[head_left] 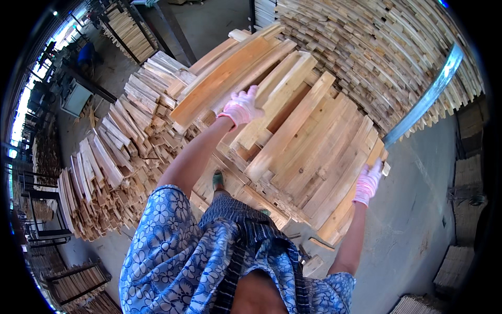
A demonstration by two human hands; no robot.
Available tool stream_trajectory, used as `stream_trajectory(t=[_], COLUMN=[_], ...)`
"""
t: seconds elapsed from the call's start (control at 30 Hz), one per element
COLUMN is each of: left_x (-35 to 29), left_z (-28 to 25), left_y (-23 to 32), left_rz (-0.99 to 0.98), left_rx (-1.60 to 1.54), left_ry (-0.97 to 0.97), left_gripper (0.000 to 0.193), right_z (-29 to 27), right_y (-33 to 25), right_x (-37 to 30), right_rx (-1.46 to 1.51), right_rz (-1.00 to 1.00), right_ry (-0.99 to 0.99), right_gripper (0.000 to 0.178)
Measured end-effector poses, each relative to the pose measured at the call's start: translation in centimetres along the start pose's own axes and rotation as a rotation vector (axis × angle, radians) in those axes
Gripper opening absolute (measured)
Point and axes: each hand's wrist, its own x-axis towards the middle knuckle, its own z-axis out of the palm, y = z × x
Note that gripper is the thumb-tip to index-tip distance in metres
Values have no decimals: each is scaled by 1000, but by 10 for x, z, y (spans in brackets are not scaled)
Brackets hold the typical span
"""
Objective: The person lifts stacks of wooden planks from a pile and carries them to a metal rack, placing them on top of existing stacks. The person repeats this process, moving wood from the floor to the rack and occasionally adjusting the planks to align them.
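Note:
Both my hands wear pink-and-white gloves. My left hand (241, 108) is open, its fingers spread over the gap beside a raised orange-brown plank (225, 76). Whether it touches the wood I cannot tell. Out at the right side, my right hand (368, 182) lies with fingers stretched along the outer edge of a narrow plank (342, 214). Between my hands is a layer of pale planks (308, 146) laid side by side on a stack. One loose plank (293, 125) lies over the layer near a dark gap.
A long pile of wooden strips (104, 157) stands at the left. Behind the stack rises a tall wall of stacked slats (376, 57), with a curved-looking metal bar (429, 94) before it. Bundles of slats (468, 178) line the far right. Grey concrete floor (413, 193) lies between.

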Motion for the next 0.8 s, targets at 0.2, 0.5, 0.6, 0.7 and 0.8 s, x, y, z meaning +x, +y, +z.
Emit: stream_trajectory(t=[0.2,0.5,0.6,0.7,0.8], left_x=[25,42,46,50,39], left_z=[-21,-85,-102,-114,-100], left_y=[-23,-109,-132,-145,-141], left_rz=[108,221,220,260,273], left_rx=[-151,-532,-513,-733,-949], left_ry=[-108,-81,-45,-71,-131], left_gripper=[79,80,81,82,88], right_z=[58,197,196,167,148], right_y=[-193,-337,-322,-320,-348], right_x=[-49,-9,-8,-14,-36], right_rx=[544,113,147,423,1378], right_rz=[-389,71,-86,-108,34], right_ry=[-446,-259,-209,-55,-378], right_gripper=[60,93,87,87,77])
